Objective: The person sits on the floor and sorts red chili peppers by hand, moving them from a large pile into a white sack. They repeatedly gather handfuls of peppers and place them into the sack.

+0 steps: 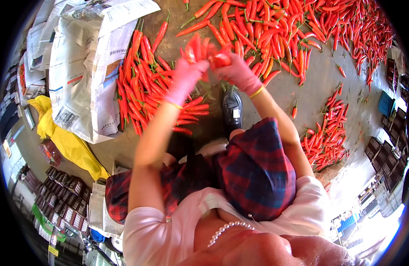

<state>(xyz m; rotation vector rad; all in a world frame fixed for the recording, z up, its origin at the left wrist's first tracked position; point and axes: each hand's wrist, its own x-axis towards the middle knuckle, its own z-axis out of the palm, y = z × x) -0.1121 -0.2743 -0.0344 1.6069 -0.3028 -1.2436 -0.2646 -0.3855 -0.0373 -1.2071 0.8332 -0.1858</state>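
Both hands wear pink gloves and meet above the floor, blurred by motion. My left hand (187, 78) is closed around several red chili peppers (193, 50) that point upward. Close beside it, my right hand (236, 71) also grips red chili peppers (221, 59); where one bunch ends and the other begins is hard to tell. Below and left of the hands lies a pile of long red chilies (141, 83) with green stems. Beyond the hands, a larger chili heap (271, 30) spreads to the upper right.
A container lined with newspaper (106, 66) stands at the left, beside a yellow plastic sack (71, 146). A smaller chili pile (327, 136) lies at the right. A black shoe (231, 108) is on the floor below the hands. Stacked crates (63, 199) stand at the lower left.
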